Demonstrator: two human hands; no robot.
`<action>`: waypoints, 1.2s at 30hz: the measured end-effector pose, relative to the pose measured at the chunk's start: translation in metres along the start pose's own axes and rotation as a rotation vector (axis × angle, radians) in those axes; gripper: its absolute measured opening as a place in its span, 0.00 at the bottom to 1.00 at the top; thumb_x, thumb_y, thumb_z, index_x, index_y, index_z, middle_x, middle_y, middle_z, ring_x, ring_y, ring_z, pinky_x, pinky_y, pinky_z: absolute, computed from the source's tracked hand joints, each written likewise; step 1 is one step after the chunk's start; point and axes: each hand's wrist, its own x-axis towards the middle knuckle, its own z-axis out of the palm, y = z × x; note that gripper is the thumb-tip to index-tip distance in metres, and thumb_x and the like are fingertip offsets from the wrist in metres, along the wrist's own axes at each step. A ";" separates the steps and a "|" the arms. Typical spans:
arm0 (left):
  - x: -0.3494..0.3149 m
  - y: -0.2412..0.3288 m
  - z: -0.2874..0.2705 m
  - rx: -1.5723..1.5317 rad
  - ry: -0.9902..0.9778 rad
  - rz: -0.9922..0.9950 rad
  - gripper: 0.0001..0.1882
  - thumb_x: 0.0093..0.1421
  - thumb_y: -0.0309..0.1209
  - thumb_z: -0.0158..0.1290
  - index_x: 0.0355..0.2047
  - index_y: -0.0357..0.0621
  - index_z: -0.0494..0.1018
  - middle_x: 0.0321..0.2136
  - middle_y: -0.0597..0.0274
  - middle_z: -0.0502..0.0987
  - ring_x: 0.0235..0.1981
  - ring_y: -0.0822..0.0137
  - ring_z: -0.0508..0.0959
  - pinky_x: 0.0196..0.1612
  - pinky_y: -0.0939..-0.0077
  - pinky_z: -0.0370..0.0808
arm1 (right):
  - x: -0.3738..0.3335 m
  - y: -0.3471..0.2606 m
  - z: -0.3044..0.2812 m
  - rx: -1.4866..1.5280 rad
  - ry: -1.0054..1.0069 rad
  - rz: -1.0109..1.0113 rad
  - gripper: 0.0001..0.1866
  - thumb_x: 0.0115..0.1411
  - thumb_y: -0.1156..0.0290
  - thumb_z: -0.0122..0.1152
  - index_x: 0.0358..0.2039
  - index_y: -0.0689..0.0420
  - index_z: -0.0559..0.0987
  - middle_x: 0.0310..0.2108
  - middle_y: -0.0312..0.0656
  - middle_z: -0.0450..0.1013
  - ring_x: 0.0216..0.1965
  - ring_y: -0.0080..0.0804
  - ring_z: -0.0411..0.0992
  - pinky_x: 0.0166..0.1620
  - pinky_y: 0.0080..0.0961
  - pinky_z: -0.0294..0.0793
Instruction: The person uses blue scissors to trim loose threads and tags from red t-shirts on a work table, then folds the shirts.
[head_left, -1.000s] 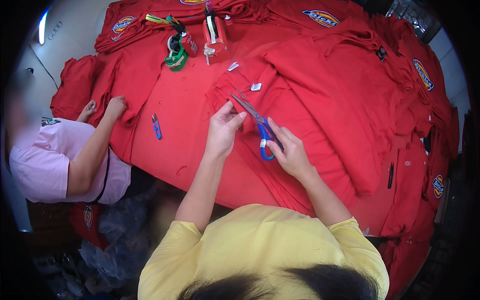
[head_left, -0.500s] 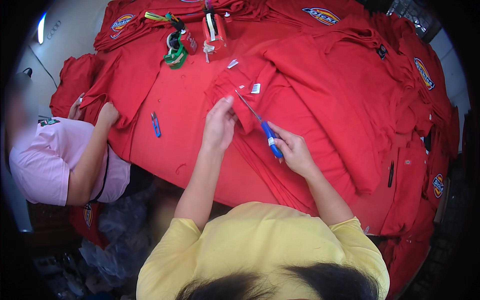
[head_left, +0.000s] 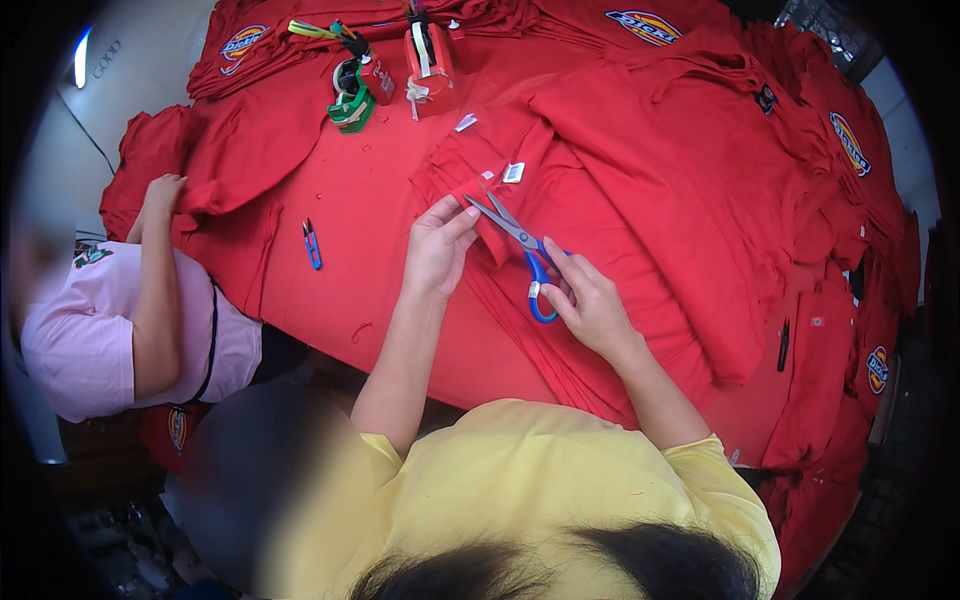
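The step in hand appears to be snipping at the edge of a red garment (head_left: 640, 250), which spreads over the middle of the table (head_left: 385, 225) toward its right edge. The right hand (head_left: 590, 305) grips the blue handles of the scissors (head_left: 523, 240), blades parted, tips beside the left fingertips. The left hand (head_left: 435, 250) has thumb and fingers drawn close together; whether they pinch a thread or cloth is too small to tell. The next move calls for closing the blades clear of those fingertips.

Counted: one pair of scissors; one pair of blue snips (head_left: 312, 246) toward the table's near left edge; one slender black tool (head_left: 783, 346) by its right edge; two tape dispensers, green (head_left: 351, 112) and red (head_left: 430, 80), toward the far edge; three white labels (head_left: 513, 172) beyond the left hand. The piled garments overlap too much to count.
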 end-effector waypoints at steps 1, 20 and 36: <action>-0.001 0.000 0.001 0.014 -0.002 0.004 0.13 0.59 0.19 0.50 0.45 0.37 0.72 0.41 0.61 0.76 0.43 0.71 0.75 0.48 0.75 0.73 | 0.001 -0.002 -0.001 0.035 -0.013 0.035 0.30 0.57 0.72 0.60 0.60 0.60 0.65 0.29 0.42 0.68 0.23 0.28 0.66 0.28 0.25 0.68; -0.006 -0.007 0.006 0.031 -0.032 -0.011 0.18 0.59 0.19 0.51 0.51 0.39 0.70 0.38 0.63 0.75 0.40 0.71 0.76 0.46 0.74 0.75 | -0.001 -0.010 0.000 0.026 -0.037 0.098 0.30 0.59 0.66 0.58 0.60 0.61 0.63 0.30 0.45 0.68 0.25 0.36 0.68 0.30 0.33 0.67; -0.008 -0.014 0.006 0.048 -0.064 -0.002 0.18 0.58 0.20 0.53 0.50 0.40 0.71 0.35 0.67 0.75 0.39 0.73 0.75 0.44 0.77 0.73 | 0.001 -0.008 0.003 0.286 -0.023 0.203 0.26 0.58 0.76 0.55 0.59 0.61 0.66 0.34 0.48 0.70 0.33 0.31 0.69 0.42 0.22 0.69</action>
